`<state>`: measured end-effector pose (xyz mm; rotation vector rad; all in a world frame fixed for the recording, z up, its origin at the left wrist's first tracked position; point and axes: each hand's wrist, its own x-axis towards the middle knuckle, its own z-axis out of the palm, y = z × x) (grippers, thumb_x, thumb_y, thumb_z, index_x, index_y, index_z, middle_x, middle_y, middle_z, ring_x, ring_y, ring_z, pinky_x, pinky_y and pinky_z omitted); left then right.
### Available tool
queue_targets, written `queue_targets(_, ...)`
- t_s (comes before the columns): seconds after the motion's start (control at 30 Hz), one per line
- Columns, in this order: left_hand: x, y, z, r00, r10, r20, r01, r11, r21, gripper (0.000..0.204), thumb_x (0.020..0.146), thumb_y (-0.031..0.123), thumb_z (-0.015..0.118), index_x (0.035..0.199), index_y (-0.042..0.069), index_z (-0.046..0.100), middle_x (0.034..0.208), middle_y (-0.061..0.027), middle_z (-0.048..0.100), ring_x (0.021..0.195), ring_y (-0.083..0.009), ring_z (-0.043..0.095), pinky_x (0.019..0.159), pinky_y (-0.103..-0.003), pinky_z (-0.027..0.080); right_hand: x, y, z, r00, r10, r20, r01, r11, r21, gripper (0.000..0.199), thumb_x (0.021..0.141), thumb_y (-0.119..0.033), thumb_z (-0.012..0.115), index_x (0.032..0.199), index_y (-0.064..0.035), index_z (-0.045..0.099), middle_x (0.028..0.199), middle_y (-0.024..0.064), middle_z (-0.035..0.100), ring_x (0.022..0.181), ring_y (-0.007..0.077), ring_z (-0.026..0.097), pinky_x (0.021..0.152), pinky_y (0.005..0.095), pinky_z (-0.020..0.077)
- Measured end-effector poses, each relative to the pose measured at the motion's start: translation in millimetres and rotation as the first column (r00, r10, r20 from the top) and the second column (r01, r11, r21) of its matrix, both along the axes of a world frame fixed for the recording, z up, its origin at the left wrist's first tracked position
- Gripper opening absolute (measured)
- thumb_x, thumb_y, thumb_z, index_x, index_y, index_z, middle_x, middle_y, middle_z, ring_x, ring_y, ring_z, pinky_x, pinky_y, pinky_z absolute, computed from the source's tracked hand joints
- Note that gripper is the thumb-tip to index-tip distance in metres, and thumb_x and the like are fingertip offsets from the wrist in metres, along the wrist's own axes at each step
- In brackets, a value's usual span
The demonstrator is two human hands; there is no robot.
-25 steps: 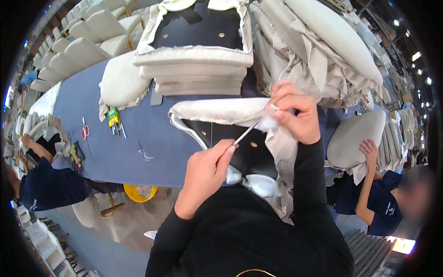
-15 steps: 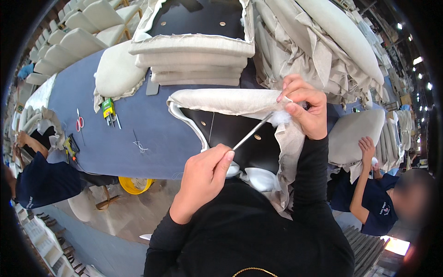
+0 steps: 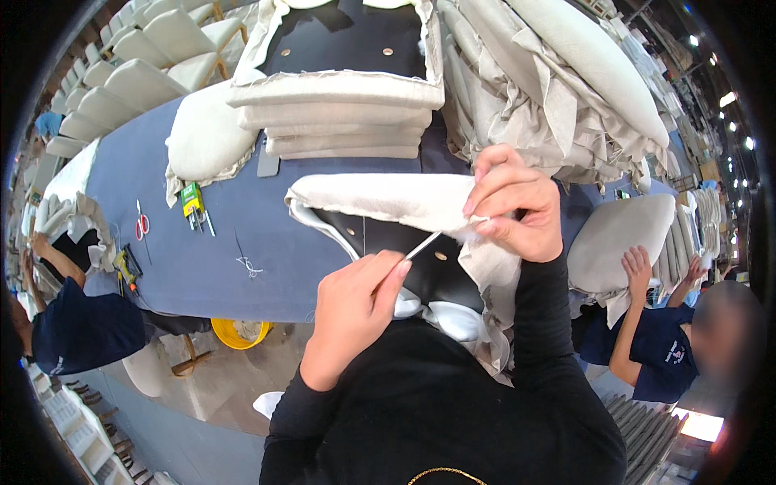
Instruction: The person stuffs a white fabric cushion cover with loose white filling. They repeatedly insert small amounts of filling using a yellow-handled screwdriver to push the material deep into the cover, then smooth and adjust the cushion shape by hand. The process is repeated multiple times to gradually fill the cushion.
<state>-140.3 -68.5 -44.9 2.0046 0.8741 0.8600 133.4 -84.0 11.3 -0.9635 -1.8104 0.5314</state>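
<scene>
A seat cushion in cream fabric [image 3: 364, 194] lies before me with its black underside board [image 3: 440, 279] facing up. Pinched in my left hand [image 3: 347, 303] is a slim metal rod [image 3: 423, 245]; it slants up to the right, and its far end goes out of sight by the fabric's inner edge. My right hand [image 3: 521, 206] grips that fabric edge at the cushion's far right corner, thumb below and fingers on top. A wisp of white stuffing [image 3: 466, 234] shows under the thumb. White padding [image 3: 457, 317] bulges at the near side, close to my body.
Beyond the cushion rises a stack of cream cushions [image 3: 339, 121]; covered pieces [image 3: 566, 89] pile at the far right. Scissors [image 3: 142, 222], a green-yellow box [image 3: 192, 202] and thread [image 3: 249, 265] lie on the blue table [image 3: 186, 275]. Co-workers [image 3: 85, 323] work on both sides.
The rod's tip has gone under the fabric edge, and the tuft of stuffing is now mostly covered. My right hand and the cushion's far edge have come slightly nearer.
</scene>
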Motion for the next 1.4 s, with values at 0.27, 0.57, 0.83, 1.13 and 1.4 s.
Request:
queue_targets(0.27,-10,17,9,0.998,-0.002,-0.057,0.005,0.999,0.045,0.015,0.101,0.018,0.074,0.092,0.007,0.075,0.07,-0.011,0.064,0.061,-0.0301,0.063,0.056,-0.038,0.046,-3,2,-9,0.985,-0.111,-0.133,0.101,0.992,-0.081,0.007,0.091,-0.003,0.08,0.093,0.0032,0.077,0.098,0.0139,0.077,0.102,0.0281,0.072,0.096,0.0412,0.0536)
queue_targets(0.57,-16,6,9,0.999,-0.031,-0.014,0.03,0.996,-0.081,0.018,0.1,0.013,0.075,0.089,-0.001,0.074,0.069,-0.0137,0.061,0.056,-0.0269,0.056,0.057,-0.034,0.043,6,5,-16,0.972,-0.149,-0.182,0.136,0.987,-0.081,0.006,0.091,-0.001,0.08,0.095,0.0034,0.078,0.1,0.0145,0.078,0.103,0.0282,0.072,0.096,0.0409,0.0535)
queue_targets(0.83,-5,7,13,0.998,-0.021,-0.054,0.015,0.993,-0.121,0.016,0.1,0.012,0.075,0.091,-0.001,0.074,0.069,-0.0138,0.062,0.057,-0.0261,0.057,0.056,-0.034,0.043,6,1,-10,0.991,-0.027,-0.131,0.023,0.999,-0.034,0.009,0.085,-0.006,0.085,0.092,-0.0014,0.081,0.101,0.012,0.079,0.103,0.0293,0.07,0.095,0.0424,0.0533)
queue_targets(1.13,-22,-1,11,0.993,-0.061,-0.099,0.064,0.998,0.028,0.011,0.094,0.014,0.082,0.088,0.006,0.076,0.067,-0.0085,0.062,0.055,-0.0259,0.059,0.052,-0.036,0.043,14,-21,-27,0.958,0.115,-0.264,-0.181,0.953,-0.242,0.08,0.063,-0.044,0.102,0.127,-0.0031,0.077,0.146,0.0223,0.065,0.133,0.0368,0.064,0.112,0.0461,0.0479)
queue_targets(1.4,-47,-5,45,0.948,-0.196,-0.252,0.223,0.971,0.082,0.013,0.088,0.016,0.086,0.089,0.007,0.076,0.067,-0.005,0.064,0.054,-0.0224,0.06,0.051,-0.035,0.042,-16,-53,-33,0.93,0.194,-0.311,-0.282,0.92,-0.27,0.082,0.061,-0.026,0.106,0.13,0.0031,0.072,0.147,0.0289,0.061,0.142,0.0467,0.057,0.123,0.0588,0.0379)
